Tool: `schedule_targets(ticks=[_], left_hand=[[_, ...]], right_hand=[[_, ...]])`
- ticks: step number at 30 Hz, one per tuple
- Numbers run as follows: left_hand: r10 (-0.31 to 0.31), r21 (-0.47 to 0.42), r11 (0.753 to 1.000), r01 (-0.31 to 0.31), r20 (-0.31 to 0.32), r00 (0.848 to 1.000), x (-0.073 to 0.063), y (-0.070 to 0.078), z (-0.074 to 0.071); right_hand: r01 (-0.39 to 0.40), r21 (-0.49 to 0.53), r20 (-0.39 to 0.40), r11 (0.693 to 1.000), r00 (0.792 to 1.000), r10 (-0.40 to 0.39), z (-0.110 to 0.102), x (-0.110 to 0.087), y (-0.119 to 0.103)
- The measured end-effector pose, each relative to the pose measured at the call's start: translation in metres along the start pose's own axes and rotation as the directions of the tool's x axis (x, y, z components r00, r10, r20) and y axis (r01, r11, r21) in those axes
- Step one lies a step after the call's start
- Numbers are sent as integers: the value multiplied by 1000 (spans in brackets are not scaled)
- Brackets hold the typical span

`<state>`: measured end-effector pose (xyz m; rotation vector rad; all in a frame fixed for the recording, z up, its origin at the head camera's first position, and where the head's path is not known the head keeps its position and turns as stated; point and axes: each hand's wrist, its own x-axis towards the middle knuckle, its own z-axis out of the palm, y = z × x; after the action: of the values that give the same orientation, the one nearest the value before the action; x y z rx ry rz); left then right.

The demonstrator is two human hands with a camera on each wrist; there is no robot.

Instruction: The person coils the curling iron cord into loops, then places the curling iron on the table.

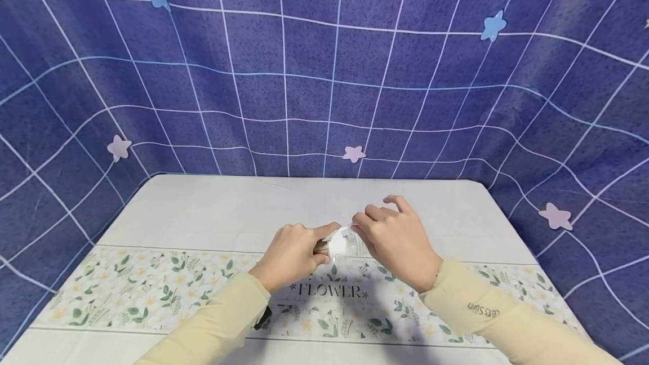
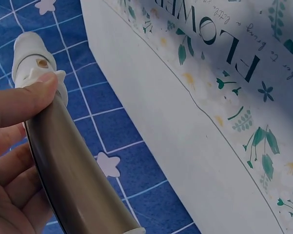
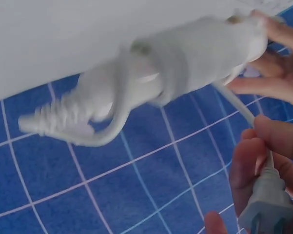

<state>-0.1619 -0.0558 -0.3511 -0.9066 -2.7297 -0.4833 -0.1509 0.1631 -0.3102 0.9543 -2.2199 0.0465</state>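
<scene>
A hair iron with a white handle (image 3: 200, 53) and a brownish-gold barrel (image 2: 80, 170) is held above the table. My left hand (image 1: 294, 252) grips it where barrel and handle meet, the thumb lying across the white part in the left wrist view. A white power cord (image 3: 105, 139) leaves the ribbed handle end and wraps round the handle. In the right wrist view my right hand (image 3: 280, 146) pinches the cord's free end just above the two-pronged plug (image 3: 268, 202). The handle looks blurred there.
Below the hands spreads a white tablecloth (image 1: 223, 207) with a floral band (image 1: 167, 280) printed with "FLOWER". A blue curtain (image 1: 304, 94) with grid lines and stars hangs behind and at both sides of the table. Something small and black (image 1: 262, 318) shows by the left sleeve.
</scene>
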Motion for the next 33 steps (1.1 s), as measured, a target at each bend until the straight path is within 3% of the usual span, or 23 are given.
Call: schedule_targets(ticks=[6, 11, 15, 22, 29, 33], left_hand=[[-41, 14, 999, 41, -28, 999, 0, -1, 0], [-72, 6, 997, 73, -57, 996, 1, -3, -1], [-113, -41, 993, 110, -68, 991, 1, -4, -3], [-125, -95, 988, 119, -69, 990, 1, -7, -3], [-143, -212, 967, 140, -2, 990, 0, -14, -2], [-136, -311, 939, 146, 54, 989, 0, -22, 1]], right_hand=[[-31, 122, 95, 992, 995, 19, -12, -7, -12], [-73, 235, 232, 969, 973, 17, -22, -13, -20], [-100, 289, 286, 952, 958, 14, -27, -18, -22], [-153, 361, 296, 920, 954, 43, -24, -23, -17], [-61, 357, 245, 932, 969, -31, -9, -27, -6], [-12, 335, 207, 942, 977, -61, 1, -30, -1]])
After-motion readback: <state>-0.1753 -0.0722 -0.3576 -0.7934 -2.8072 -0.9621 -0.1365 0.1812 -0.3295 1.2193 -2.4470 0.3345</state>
